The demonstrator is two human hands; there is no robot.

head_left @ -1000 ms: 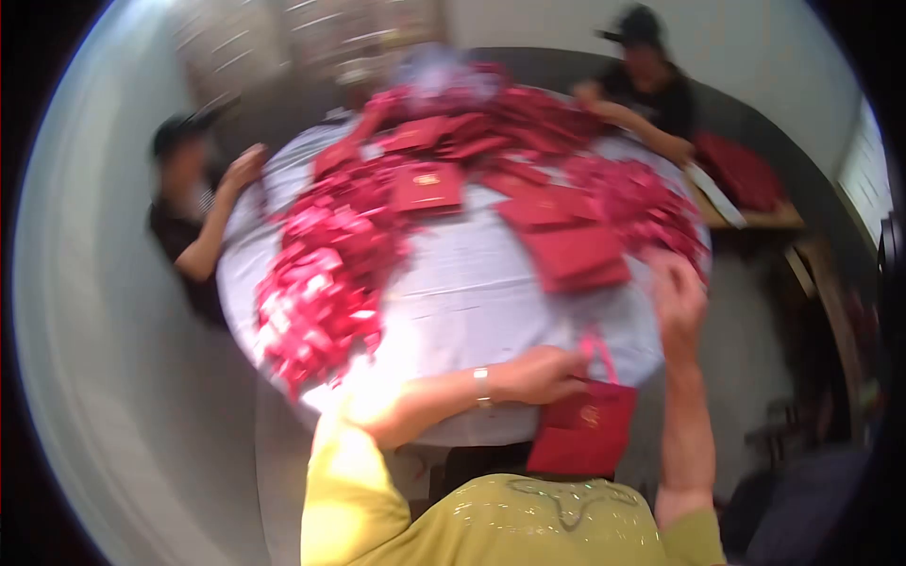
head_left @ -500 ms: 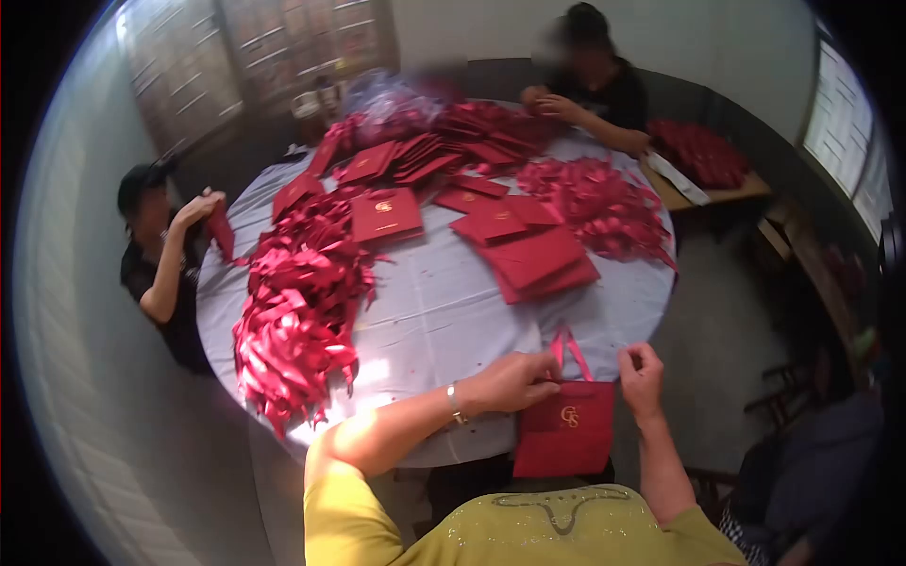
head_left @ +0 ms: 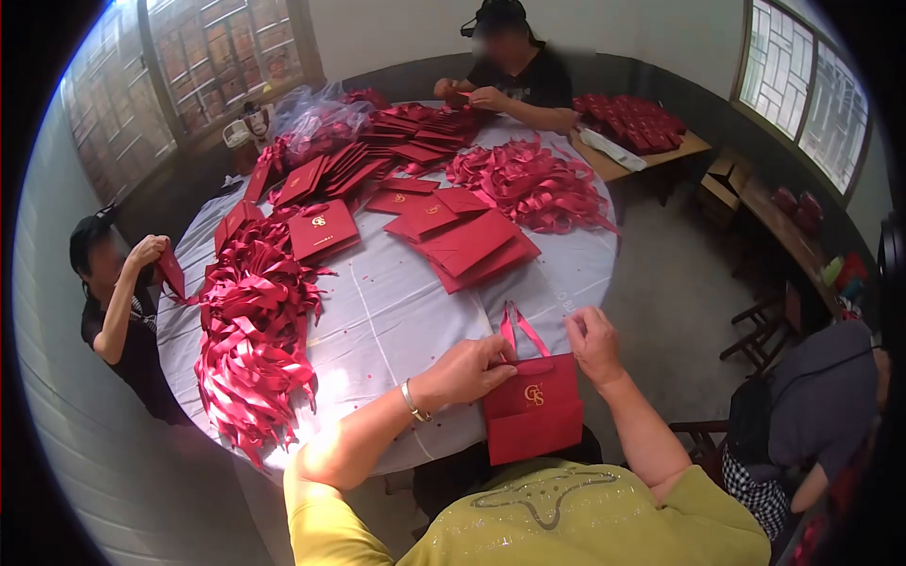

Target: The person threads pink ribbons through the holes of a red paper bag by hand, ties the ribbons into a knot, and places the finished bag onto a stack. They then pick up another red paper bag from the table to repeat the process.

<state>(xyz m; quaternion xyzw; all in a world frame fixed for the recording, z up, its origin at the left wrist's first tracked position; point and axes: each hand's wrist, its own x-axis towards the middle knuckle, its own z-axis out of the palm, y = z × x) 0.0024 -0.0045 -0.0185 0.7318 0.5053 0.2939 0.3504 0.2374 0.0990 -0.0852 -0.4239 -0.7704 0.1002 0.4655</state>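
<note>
A red paper gift bag with a gold emblem hangs at the table's near edge, in front of my body. My left hand pinches its upper left corner between thumb and fingers. From the bag's top a pink-red ribbon handle loops upward and lies toward the table. My right hand is just above the upper right corner, fingertips pressed together; what they hold, if anything, is too small to make out.
On the round white-clothed table are ribbon heaps and stacked red bags. One person handles a red bag at left; another works across the table. A third person is at right, near a stool.
The view has turned to the right, so everything appears shifted left. My left hand keeps its grip on the bag; my right hand has come slightly nearer the bag's top corner.
</note>
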